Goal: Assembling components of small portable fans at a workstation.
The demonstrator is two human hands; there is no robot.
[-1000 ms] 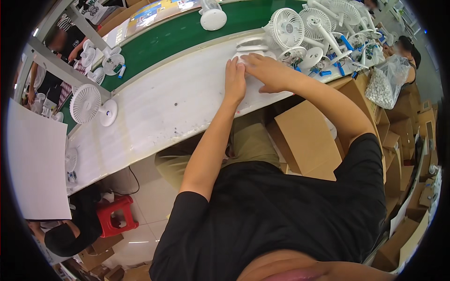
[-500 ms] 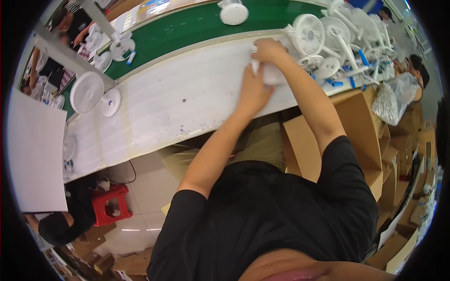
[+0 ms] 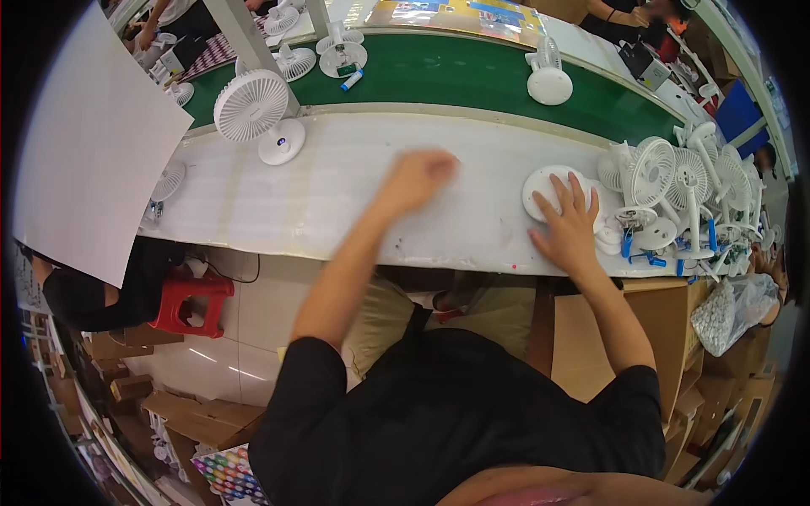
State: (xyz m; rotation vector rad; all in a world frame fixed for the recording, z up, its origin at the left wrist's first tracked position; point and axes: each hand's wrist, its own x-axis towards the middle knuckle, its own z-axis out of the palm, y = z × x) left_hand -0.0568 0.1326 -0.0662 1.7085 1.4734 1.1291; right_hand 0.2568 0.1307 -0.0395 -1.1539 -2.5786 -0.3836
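Note:
My right hand point(image 3: 567, 223) rests with spread fingers on a round white fan base point(image 3: 537, 183) lying on the worktable. Whatever lies beneath the base is hidden. Farther left, my left hand point(image 3: 418, 179) hovers above the white tabletop, apart from the base. Motion blurs its fingers, so I cannot make out whether they hold anything. Right beside the base stands a crowd of white desk fans point(image 3: 651, 171), with loose bases and blue cylindrical parts point(image 3: 627, 244) among them.
A single white fan point(image 3: 251, 105) stands at the table's far left. Behind runs a green conveyor belt point(image 3: 456, 76) carrying another fan point(image 3: 550, 78). An open cardboard box point(image 3: 582, 341) sits below the table's right edge. A white panel point(image 3: 97, 135) juts in at left; people work across the belt.
Both hands were together on a white object near the fans. My left hand has come away to the left, while my right hand now lies spread on the base. The view has shifted rightward.

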